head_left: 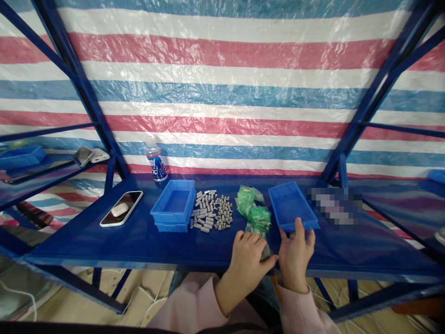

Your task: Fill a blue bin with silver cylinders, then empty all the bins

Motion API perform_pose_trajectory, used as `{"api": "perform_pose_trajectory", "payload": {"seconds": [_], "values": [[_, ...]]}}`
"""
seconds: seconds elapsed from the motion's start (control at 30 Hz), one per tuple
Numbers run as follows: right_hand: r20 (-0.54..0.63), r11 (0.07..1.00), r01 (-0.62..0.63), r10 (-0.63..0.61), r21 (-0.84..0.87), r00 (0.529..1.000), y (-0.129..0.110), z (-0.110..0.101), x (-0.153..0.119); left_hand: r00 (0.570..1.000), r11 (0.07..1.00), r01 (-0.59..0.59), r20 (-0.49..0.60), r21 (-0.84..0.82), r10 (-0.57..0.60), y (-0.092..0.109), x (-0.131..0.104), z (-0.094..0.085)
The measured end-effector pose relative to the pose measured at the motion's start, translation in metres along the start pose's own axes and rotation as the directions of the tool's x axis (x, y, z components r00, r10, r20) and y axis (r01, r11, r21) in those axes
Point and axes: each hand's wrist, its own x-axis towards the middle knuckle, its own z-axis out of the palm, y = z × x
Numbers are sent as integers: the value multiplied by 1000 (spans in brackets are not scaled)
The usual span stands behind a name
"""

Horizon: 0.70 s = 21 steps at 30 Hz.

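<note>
My right hand (pixel 296 250) grips the near edge of a shallow blue tray (pixel 292 204), thumb over the rim. The tray looks empty. My left hand (pixel 246 255) rests at the table's front, fingers curled over a clear plastic bag (pixel 266 250) that it partly hides. Green plastic packets (pixel 252 206) are heaped just beyond my left hand. Left of them are loose short metal pieces (pixel 223 212) and, beside those, longer metal cylinders (pixel 204 211). Stacked blue bins (pixel 174 204) stand left of the metal parts.
A phone (pixel 132 204) with a white case (pixel 120 209) on it lies at the left of the blue table (pixel 139 248). A bottle (pixel 156 162) stands at the back. Blue frame posts (pixel 81 93) rise on both sides before a striped sheet (pixel 222 83).
</note>
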Motion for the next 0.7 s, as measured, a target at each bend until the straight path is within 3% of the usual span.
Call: {"api": "perform_pose_trajectory", "payload": {"seconds": [0.27,0.7], "values": [[23,1000,7,-7,13,1000,-2,-1,1,999,998,7,37,-63,-5,-2,-3,-14],[23,998,-7,6,69,1000,4,-4,5,988,989,140,-69,45,-137,-14,-5,0]]}}
